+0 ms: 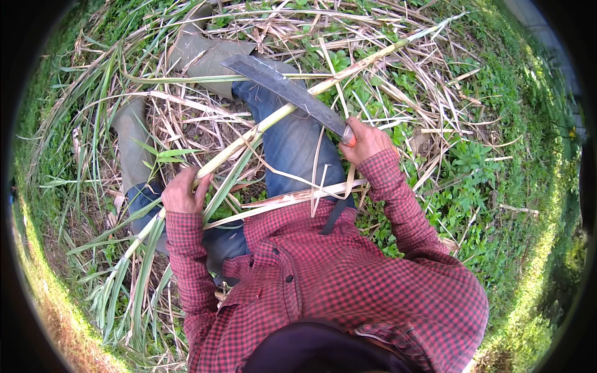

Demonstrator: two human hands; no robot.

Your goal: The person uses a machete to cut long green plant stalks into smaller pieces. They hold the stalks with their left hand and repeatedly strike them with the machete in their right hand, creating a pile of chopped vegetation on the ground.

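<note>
A long pale yellow-green cane stalk (235, 147) slants across my lap, from long green leaves at the lower left to a thin end at the upper right. My left hand (185, 191) is wrapped round it near the leafy part. In my right hand (367, 142) is a machete (280, 87), gripped by its orange-red handle. Its broad dark blade points up and to the left, crossing over the stalk above my thigh. Whether the blade touches the stalk I cannot tell.
Dry cane leaves (186, 127) litter the ground around my legs. A dry brownish strip (298, 198) lies across my lap. Low green plants (466, 180) grow at the right. My boots (208, 59) stretch out ahead, and green leaves (102, 62) heap up at the upper left.
</note>
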